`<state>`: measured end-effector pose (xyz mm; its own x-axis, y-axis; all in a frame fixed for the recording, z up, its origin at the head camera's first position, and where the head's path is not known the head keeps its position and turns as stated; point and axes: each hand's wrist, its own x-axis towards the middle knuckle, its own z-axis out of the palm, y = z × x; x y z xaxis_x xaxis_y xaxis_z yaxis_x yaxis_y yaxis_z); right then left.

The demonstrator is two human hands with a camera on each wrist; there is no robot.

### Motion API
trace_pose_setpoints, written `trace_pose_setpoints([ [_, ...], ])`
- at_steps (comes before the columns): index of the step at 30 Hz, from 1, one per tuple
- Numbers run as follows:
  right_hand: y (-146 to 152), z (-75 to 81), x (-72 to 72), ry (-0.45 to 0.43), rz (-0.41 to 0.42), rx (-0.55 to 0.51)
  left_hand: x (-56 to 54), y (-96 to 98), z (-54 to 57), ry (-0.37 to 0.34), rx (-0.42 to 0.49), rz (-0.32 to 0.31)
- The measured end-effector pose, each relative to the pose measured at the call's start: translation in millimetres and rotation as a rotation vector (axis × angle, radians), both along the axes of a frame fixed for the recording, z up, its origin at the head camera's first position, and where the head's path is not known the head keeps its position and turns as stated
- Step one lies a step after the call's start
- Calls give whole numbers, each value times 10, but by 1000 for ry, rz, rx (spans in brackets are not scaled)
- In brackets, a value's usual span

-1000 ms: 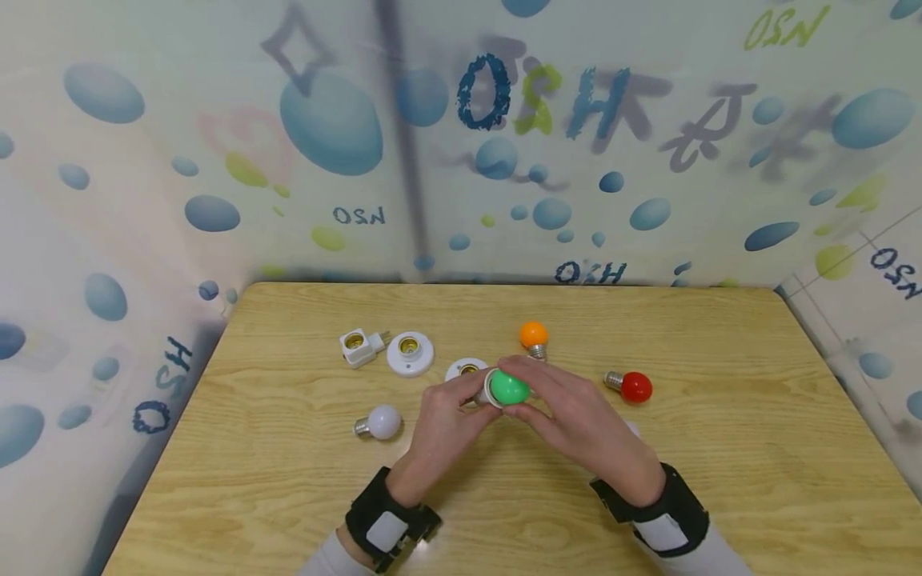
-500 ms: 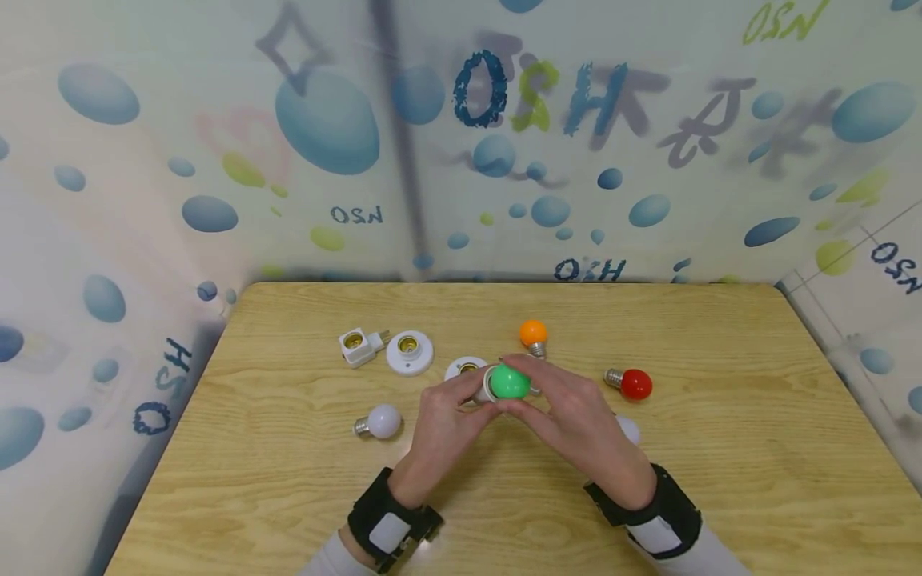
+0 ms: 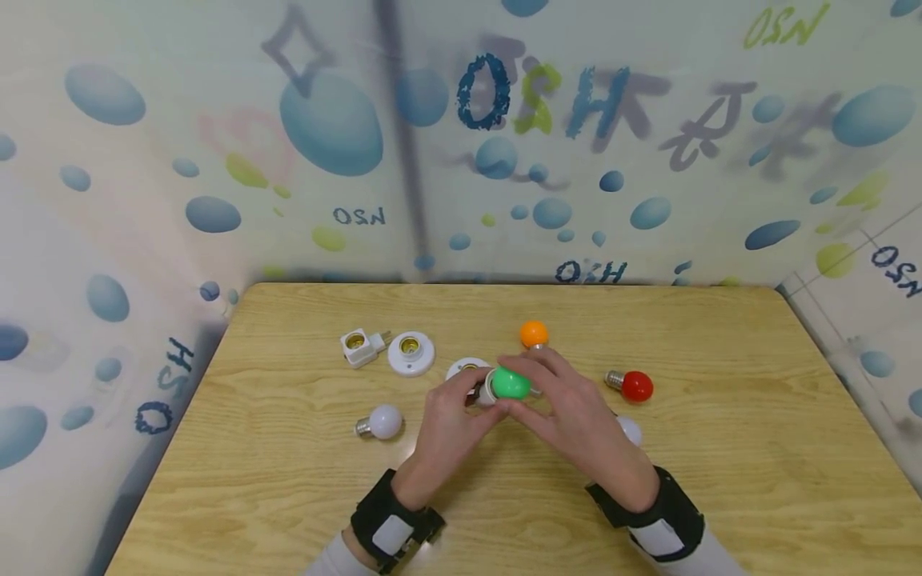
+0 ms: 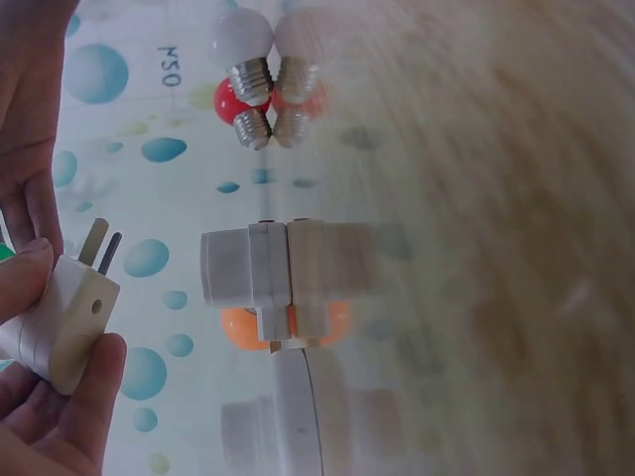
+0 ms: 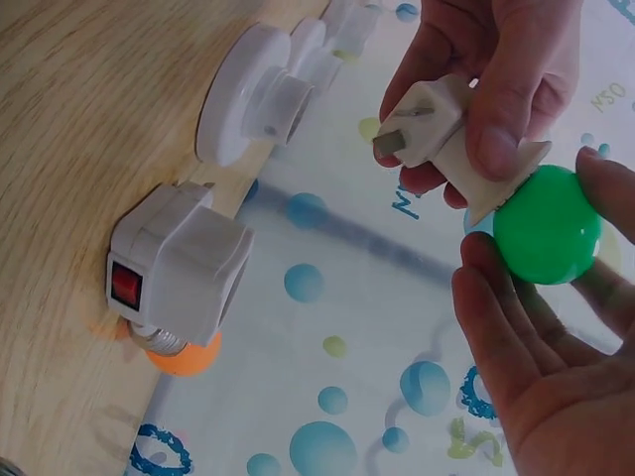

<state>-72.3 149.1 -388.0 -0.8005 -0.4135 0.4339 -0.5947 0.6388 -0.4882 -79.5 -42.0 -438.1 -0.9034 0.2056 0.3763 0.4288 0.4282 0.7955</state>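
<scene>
My left hand (image 3: 450,424) grips a white plug-in lamp socket (image 4: 77,309) between thumb and fingers, its two metal prongs (image 4: 99,243) pointing away from the bulb. A green light bulb (image 3: 511,384) sits in the socket's mouth, only its round globe showing. My right hand (image 3: 583,424) pinches that globe, fingertips on opposite sides of it in the right wrist view. Both hands meet above the table, in front of a round white lamp holder (image 3: 461,368). Below them stands another white socket with a red switch (image 5: 126,286), mostly covered by my right hand in the head view.
Behind to the left lie a white plug socket (image 3: 358,347) and a round lamp holder (image 3: 410,356). An orange bulb (image 3: 534,333) lies behind the hands, a red bulb (image 3: 637,386) to the right. White bulbs lie left (image 3: 384,422) and beside my right wrist (image 3: 630,430).
My right fingers have shifted around the green bulb, with one finger now raised further back. The left hand keeps its grip on the socket, and both hands stay in nearly the same place.
</scene>
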Motion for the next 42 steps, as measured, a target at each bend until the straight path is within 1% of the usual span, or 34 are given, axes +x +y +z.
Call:
trace_pose_setpoints([
  [3, 5, 9, 11, -8, -13, -13, -10, 11, 16, -16, -16, -26],
  [5, 10, 19, 17, -23, -20, -21, -18, 12, 26, -32, -49, -44],
  [10, 37, 27, 28, -51, -37, -31, -28, -12, 57, -119, -123, -87],
  [12, 60, 26, 26, -55, -43, -31, -31, -33, 66, -139, -145, -99],
  [17, 160, 28, 8, -37, -78, 0, -48, -124, 83, -124, -209, -132],
  [19, 216, 36, -5, -13, -99, 14, -54, -180, 102, -116, -223, -128],
  [23, 333, 63, -49, 44, -118, 28, -75, -311, 140, -98, -226, -85],
  [26, 414, 80, -103, 78, -124, 50, -92, -410, 148, -68, -228, -50],
  [30, 521, 92, -190, 103, -143, 93, -101, -515, 139, -31, -242, -21],
  [32, 571, 103, -240, 95, -152, 109, -104, -550, 126, -16, -246, -14],
  [35, 644, 130, -327, 59, -171, 138, -105, -584, 99, -2, -247, -5],
  [38, 717, 167, -435, 16, -193, 162, -104, -593, 83, -4, -239, -1],
  [42, 815, 191, -607, -13, -206, 191, -96, -588, 81, -12, -227, -2],
])
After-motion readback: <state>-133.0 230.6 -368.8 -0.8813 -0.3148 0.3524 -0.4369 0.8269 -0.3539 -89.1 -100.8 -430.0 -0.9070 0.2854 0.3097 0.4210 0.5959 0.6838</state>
